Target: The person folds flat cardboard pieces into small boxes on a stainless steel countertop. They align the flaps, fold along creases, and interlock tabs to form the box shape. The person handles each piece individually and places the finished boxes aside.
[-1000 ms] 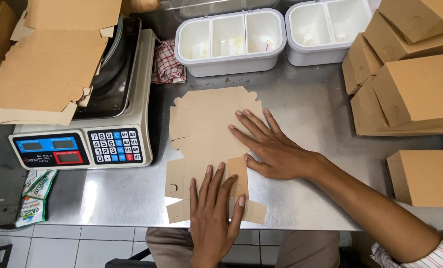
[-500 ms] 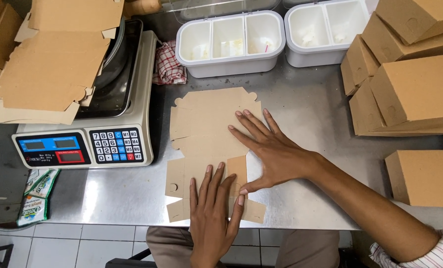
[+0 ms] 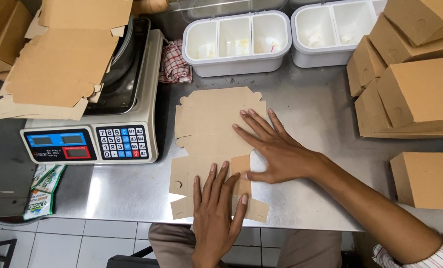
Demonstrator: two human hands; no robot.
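Pressing flat brown box blank (image 3: 212,130) | left hand (image 3: 214,214), right hand (image 3: 277,150) | fingers spread

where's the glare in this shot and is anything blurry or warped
Head view: overhead light glares off the brushed steel table left of the left hand, with a softer sheen near the white divided plastic tubs. The right hand casts only a soft shadow on the flat brown cardboard box blank. Focus is sharp throughout; the edges bow slightly from the wide lens.
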